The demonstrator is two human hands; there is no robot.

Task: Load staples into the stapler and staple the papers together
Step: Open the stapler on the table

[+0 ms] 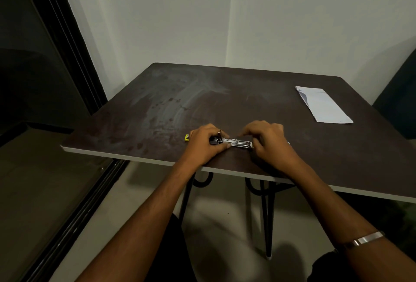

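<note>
A small metal stapler (234,143) lies on the dark table (157,106) near its front edge, its shiny staple channel showing between my hands. My left hand (206,144) grips the stapler's black left end. My right hand (267,140) holds the right end, fingers curled over it; whether it pinches staples is hidden. A small yellow-green object (186,137), possibly a staple box, peeks out behind my left hand. The folded white papers (322,105) lie at the table's far right, away from both hands.
The table stands in a corner of pale walls, on black hairpin legs (266,209). A dark sliding door frame (74,56) runs along the left. A dark chair back (398,101) shows at the right edge. A metal bangle (364,240) sits on my right forearm.
</note>
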